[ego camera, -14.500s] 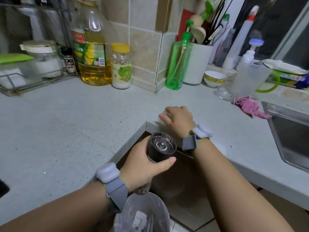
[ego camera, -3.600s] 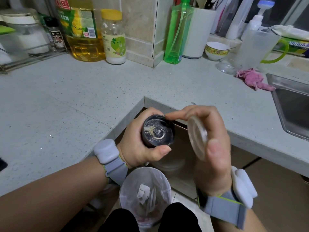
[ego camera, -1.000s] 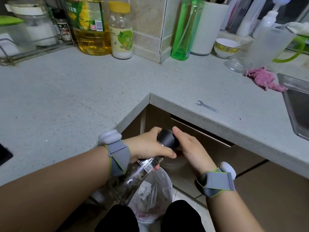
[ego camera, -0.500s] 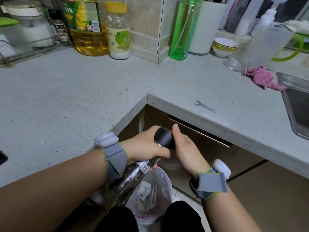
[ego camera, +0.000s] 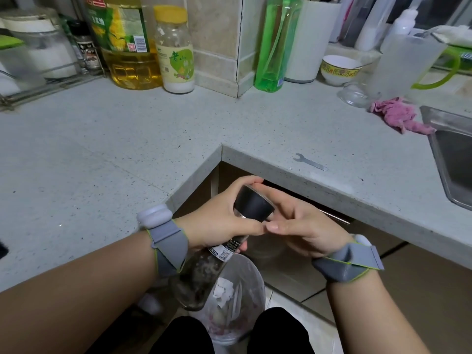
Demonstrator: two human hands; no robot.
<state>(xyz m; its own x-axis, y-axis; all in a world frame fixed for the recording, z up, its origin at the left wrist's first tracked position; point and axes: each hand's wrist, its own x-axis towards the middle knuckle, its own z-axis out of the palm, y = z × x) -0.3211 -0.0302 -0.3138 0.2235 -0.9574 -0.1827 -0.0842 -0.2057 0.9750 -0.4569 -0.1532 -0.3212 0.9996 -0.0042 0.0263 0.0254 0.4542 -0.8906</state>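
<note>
Head camera looks down at your two hands, which meet in front of the worktop, below its inner corner. Your left hand grips the grinder at its neck, with the fingers curled round the glass just under the black cap. The grinder is tilted: its cap end points up and away from you, and its glass body slopes down toward your left forearm. Dark grains fill the glass body, and a small printed label sits near the neck.

Your right hand closes on the black cap from the right side, with the fingers behind the cap and the thumb in front. The tip of this thumb touches the tip of your left thumb. How firmly this hand presses I cannot tell.

Directly under the grinder stands a bin with a thin plastic liner, between your knees, and some scraps lie inside it.

On the worktop a small flat wrench lies near the edge, well apart from your hands. Farther right a pink cloth lies just beside the sink. At the back wall stand an oil bottle, a jar with a yellow lid and a green bottle.
</note>
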